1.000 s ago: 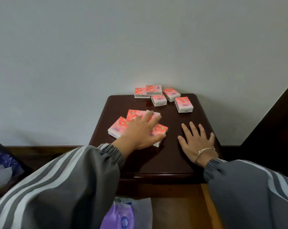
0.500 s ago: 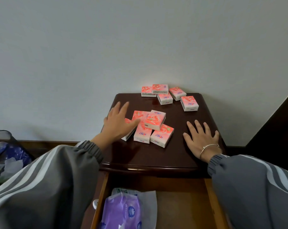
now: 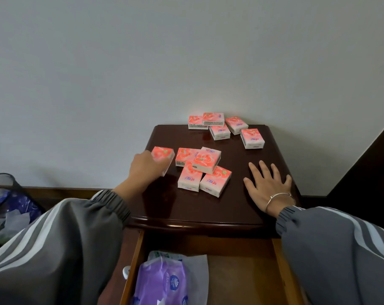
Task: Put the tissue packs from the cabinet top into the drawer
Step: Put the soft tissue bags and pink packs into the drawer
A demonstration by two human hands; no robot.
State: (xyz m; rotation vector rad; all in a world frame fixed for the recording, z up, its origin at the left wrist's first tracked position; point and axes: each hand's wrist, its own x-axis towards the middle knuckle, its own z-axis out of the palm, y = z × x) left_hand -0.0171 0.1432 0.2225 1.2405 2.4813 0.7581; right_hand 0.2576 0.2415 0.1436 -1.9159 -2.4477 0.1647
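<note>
While only the head view is available, it shows the following. Left hand [image 3: 146, 168] grips one pink tissue pack [image 3: 163, 155] at the left edge of the cabinet top [image 3: 208, 208], fingers curled round it; the pack is blurred, and whether it clears the surface cannot be told. Right hand [image 3: 267, 186] lies flat on the cabinet top, fingers straight and spread, holding nothing; a bracelet [image 3: 279, 197] sits at the wrist. A front cluster of four packs [image 3: 205, 164] lies between the hands, one pack resting on the others. A rear group of five packs [image 3: 225, 126] sits by the wall. Below, the drawer [image 3: 241, 280] stands open, containing a purple package [image 3: 162, 280]. A bin [image 3: 1, 194] stands at far left.
</note>
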